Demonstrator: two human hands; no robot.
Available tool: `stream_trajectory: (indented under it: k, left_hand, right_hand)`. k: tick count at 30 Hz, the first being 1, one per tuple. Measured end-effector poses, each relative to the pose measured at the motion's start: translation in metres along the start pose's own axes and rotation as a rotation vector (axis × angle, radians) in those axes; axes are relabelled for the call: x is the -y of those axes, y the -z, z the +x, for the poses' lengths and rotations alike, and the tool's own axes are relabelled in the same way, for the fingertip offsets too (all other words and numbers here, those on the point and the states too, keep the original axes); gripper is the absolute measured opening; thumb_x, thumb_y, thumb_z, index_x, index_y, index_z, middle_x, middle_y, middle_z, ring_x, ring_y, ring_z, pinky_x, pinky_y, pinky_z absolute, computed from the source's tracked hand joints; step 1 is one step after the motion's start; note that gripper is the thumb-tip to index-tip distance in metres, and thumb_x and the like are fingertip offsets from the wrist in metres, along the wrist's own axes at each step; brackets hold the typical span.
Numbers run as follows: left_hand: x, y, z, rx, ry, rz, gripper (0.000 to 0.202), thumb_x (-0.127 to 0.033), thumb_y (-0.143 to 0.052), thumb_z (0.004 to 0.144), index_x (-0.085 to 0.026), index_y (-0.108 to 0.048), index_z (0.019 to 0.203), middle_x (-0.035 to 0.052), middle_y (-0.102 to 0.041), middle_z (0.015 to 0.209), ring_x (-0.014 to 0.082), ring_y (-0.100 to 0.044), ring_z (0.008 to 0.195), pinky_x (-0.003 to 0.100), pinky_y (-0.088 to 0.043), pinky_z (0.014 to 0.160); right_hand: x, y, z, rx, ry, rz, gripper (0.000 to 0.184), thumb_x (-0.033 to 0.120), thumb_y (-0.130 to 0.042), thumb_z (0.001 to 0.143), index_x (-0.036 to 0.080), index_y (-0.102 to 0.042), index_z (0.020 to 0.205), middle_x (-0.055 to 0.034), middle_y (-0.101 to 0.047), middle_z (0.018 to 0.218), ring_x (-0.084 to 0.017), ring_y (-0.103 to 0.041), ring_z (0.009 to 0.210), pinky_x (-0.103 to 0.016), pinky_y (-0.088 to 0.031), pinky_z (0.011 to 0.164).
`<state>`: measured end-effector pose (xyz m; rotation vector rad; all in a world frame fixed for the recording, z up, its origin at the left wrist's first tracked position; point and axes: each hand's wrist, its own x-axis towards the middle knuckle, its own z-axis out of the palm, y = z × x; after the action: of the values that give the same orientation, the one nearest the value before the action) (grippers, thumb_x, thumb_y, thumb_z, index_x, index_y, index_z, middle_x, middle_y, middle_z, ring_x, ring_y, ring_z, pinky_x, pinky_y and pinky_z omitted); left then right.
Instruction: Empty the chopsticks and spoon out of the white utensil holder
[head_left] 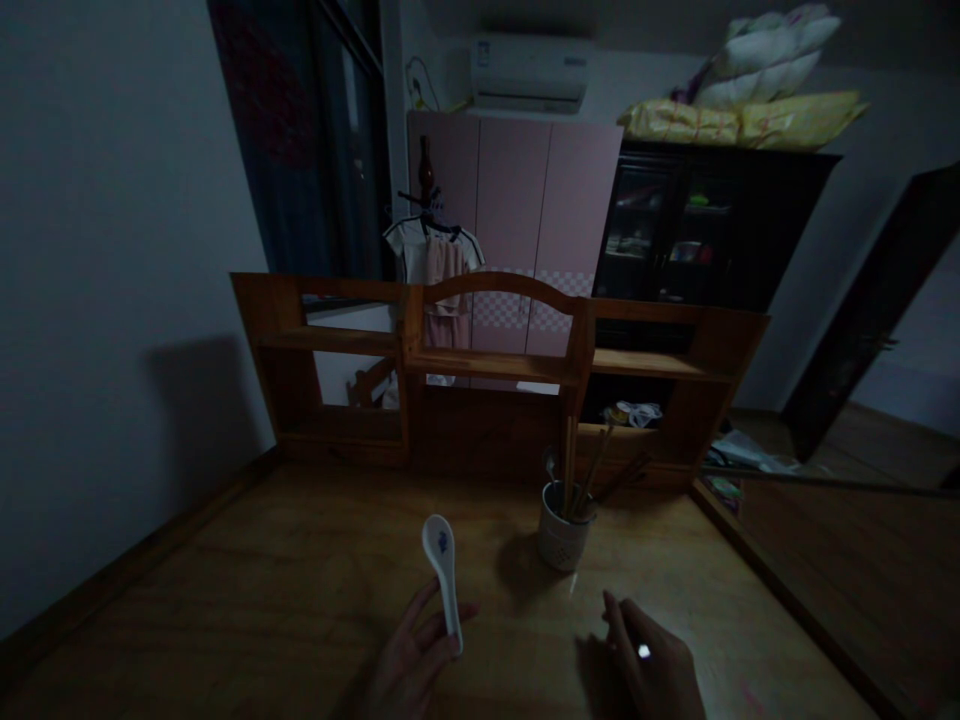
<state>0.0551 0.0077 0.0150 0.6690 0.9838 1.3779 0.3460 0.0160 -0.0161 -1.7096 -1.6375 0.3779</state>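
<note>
My left hand [415,650] is closed on a white soup spoon [444,570], its thumb and fingers around the handle's lower end. The spoon is held with its bowl up and away from me, and a small blue mark shows inside the bowl. Farther right, my right hand [649,655] hovers over the table with its fingers drawn together. A small bright white spot shows at its fingers; what it is I cannot make out. Between and beyond both hands stands a pale cup [561,540] holding chopsticks [570,465] and a metal spoon [551,465].
A wooden shelf unit [495,370] runs along the table's [315,570] far edge. At left the table meets a white wall [112,300]; a raised wooden edge [780,590] bounds its right side. Pink and dark cabinets stand behind.
</note>
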Motion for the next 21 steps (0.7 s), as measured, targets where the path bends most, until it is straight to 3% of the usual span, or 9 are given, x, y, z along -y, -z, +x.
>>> stream_trajectory:
  k: [10, 15, 18, 21]
  left_hand:
    - [0.009, 0.003, 0.004, 0.001, 0.013, -0.088, 0.066, -0.025, -0.089, 0.053, -0.022, -0.058, 0.111, 0.0062, -0.075, 0.084, 0.0222, -0.068, 0.084, 0.028, -0.046, 0.078]
    - [0.011, 0.004, 0.007, 0.016, -0.04, 0.009, 0.072, -0.032, -0.088, 0.052, -0.021, -0.055, 0.115, 0.0073, -0.075, 0.08, 0.0238, -0.068, 0.082, 0.03, -0.047, 0.076]
    - [0.019, 0.003, 0.01, 0.008, -0.079, 0.142, 0.072, -0.037, -0.084, 0.057, -0.019, -0.052, 0.118, 0.0078, -0.075, 0.076, 0.0222, -0.068, 0.072, 0.03, -0.049, 0.07]
    - [0.039, 0.0, 0.011, 0.012, -0.193, 0.298, 0.062, -0.037, -0.076, 0.065, -0.017, -0.051, 0.118, 0.0097, -0.076, 0.084, 0.0173, -0.066, 0.064, 0.026, -0.051, 0.065]
  right_hand:
    - [-0.002, -0.002, -0.001, -0.003, 0.018, 0.003, 0.046, 0.053, -0.033, 0.098, 0.021, -0.065, 0.09, -0.0073, -0.071, 0.082, -0.02, -0.066, 0.073, -0.027, -0.049, 0.071]
    - [0.001, 0.001, 0.001, -0.035, 0.032, 0.034, 0.047, 0.056, -0.036, 0.095, 0.02, -0.066, 0.088, -0.0075, -0.07, 0.078, -0.021, -0.066, 0.069, -0.027, -0.05, 0.067]
    - [0.017, 0.005, 0.0, -0.052, 0.028, 0.132, 0.048, 0.057, -0.039, 0.094, 0.02, -0.065, 0.08, -0.0057, -0.067, 0.071, -0.019, -0.064, 0.063, -0.025, -0.05, 0.06]
    - [0.051, 0.005, -0.005, -0.015, 0.036, 0.31, 0.044, 0.056, -0.042, 0.093, 0.02, -0.064, 0.079, -0.0032, -0.066, 0.068, -0.016, -0.064, 0.059, -0.02, -0.048, 0.051]
